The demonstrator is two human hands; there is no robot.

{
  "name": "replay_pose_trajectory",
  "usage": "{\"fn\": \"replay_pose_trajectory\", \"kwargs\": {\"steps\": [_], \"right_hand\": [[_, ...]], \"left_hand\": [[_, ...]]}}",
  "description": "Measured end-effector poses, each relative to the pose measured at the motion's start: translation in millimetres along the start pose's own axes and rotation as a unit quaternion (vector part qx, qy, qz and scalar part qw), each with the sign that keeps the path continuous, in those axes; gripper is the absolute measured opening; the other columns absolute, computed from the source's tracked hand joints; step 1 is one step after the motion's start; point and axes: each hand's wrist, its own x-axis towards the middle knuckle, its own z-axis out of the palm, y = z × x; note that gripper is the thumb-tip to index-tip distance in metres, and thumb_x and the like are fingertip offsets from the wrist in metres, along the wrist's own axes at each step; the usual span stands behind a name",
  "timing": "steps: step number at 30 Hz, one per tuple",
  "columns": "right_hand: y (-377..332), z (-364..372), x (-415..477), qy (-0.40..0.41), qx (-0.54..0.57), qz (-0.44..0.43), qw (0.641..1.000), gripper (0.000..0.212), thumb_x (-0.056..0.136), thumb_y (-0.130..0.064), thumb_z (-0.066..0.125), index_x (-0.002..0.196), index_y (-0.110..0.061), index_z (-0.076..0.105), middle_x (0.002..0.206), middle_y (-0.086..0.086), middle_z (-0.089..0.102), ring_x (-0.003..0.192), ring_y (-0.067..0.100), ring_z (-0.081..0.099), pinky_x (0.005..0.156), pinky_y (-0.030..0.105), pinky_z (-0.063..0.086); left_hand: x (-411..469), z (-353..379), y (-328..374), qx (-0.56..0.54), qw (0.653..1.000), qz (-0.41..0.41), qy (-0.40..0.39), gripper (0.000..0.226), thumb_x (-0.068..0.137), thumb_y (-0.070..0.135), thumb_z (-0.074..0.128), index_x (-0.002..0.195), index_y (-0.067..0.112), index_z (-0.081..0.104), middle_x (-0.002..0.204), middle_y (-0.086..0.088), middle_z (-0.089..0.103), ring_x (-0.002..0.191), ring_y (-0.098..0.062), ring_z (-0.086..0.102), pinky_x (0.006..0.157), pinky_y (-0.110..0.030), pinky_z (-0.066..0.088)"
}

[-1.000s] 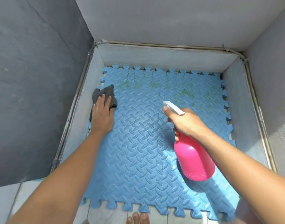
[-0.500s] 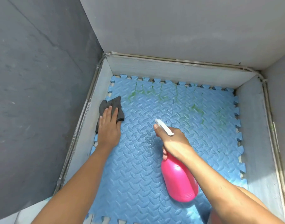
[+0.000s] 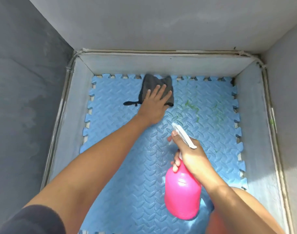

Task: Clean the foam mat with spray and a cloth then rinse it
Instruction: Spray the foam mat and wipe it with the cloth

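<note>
Blue interlocking foam mat [image 3: 119, 149], flat on the floor of a recess, its toothed edges just beside a low grey curb [image 3: 161, 65]. Green stains [image 3: 191, 107] mark its far right part. A dark grey cloth [image 3: 151, 83] lies at the mat's far edge. The left hand [image 3: 155, 105] presses on it, grip spread, fingers straight. Nearer, the right hand [image 3: 193, 159] has its grip curled round the neck of a pink spray bottle [image 3: 181, 193], one finger beside the white nozzle. Grey walls [image 3: 161, 22] enclose three sides.
</note>
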Motion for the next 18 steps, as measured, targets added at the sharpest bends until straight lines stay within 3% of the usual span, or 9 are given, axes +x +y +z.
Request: {"fn": "replay_pose_trajectory", "kwargs": {"steps": [2, 3, 5, 7, 9, 14, 18], "right_hand": [[0, -4, 0, 0.002, 0.013, 0.005, 1.000, 0.040, 0.102, -0.048, 0.056, 0.099, -0.010, 0.070, 0.040, 0.013, 0.047, 0.040, 0.030, 0.053, 0.061, 0.047, 0.051], [0, -4, 2, 0.004, 0.011, 0.007, 1.000, 0.040, 0.102, -0.049, 0.056, 0.099, -0.011, 0.070, 0.041, 0.013, 0.048, 0.040, 0.030, 0.054, 0.061, 0.047, 0.052], [-1, -1, 6, 0.010, -0.006, 0.011, 1.000, 0.042, 0.101, -0.051, 0.056, 0.100, -0.012, 0.069, 0.042, 0.014, 0.049, 0.042, 0.031, 0.056, 0.059, 0.042, 0.052], [-2, 6, 9, 0.027, -0.014, 0.011, 0.999, 0.043, 0.101, -0.053, 0.056, 0.102, -0.013, 0.068, 0.045, 0.015, 0.051, 0.045, 0.032, 0.058, 0.053, 0.036, 0.049], [-1, 11, 10, 0.060, -0.002, 0.016, 0.998, 0.043, 0.100, -0.054, 0.057, 0.098, -0.012, 0.067, 0.047, 0.015, 0.052, 0.045, 0.032, 0.059, 0.047, 0.032, 0.047], [14, -2, 3, 0.161, 0.075, 0.052, 0.983, 0.047, 0.098, -0.055, 0.059, 0.080, -0.012, 0.058, 0.044, 0.012, 0.050, 0.038, 0.030, 0.058, 0.048, 0.034, 0.046], [19, -26, -9, 0.194, 0.167, 0.052, 0.965, 0.044, 0.098, -0.049, 0.064, 0.086, -0.007, 0.061, 0.042, 0.011, 0.046, 0.041, 0.029, 0.055, 0.047, 0.031, 0.045]], "left_hand": [[-11, 2, 3, 0.016, 0.998, 0.063, -0.015, 0.061, 0.105, 0.038, 0.040, 0.161, 0.027, 0.018, 0.170, -0.002, 0.007, 0.157, -0.024, 0.004, 0.125, -0.051, 0.008], [-16, -1, -9, 0.006, 0.998, 0.057, 0.001, 0.061, 0.105, 0.036, 0.042, 0.161, 0.027, 0.019, 0.170, -0.002, 0.009, 0.157, -0.024, 0.006, 0.125, -0.052, 0.010], [-30, -7, -46, -0.025, 0.998, -0.043, 0.047, 0.061, 0.104, 0.033, 0.043, 0.161, 0.025, 0.021, 0.170, -0.005, 0.010, 0.156, -0.027, 0.008, 0.124, -0.056, 0.012], [-52, -11, -92, -0.052, 0.977, -0.187, 0.085, 0.060, 0.106, 0.033, 0.038, 0.161, 0.023, 0.018, 0.170, -0.007, 0.008, 0.156, -0.029, 0.005, 0.124, -0.058, 0.010], [-76, -14, -127, -0.065, 0.956, -0.271, 0.089, 0.060, 0.107, 0.034, 0.036, 0.162, 0.022, 0.016, 0.170, -0.009, 0.006, 0.156, -0.031, 0.003, 0.124, -0.059, 0.008], [-89, -6, -121, -0.081, 0.943, -0.313, 0.080, 0.061, 0.107, 0.031, 0.038, 0.162, 0.016, 0.017, 0.169, -0.014, 0.005, 0.156, -0.034, 0.002, 0.122, -0.060, 0.006], [-82, -3, -106, -0.059, 0.942, -0.320, 0.083, 0.062, 0.106, 0.030, 0.040, 0.161, 0.013, 0.019, 0.168, -0.017, 0.007, 0.155, -0.038, 0.004, 0.121, -0.062, 0.007]]}}
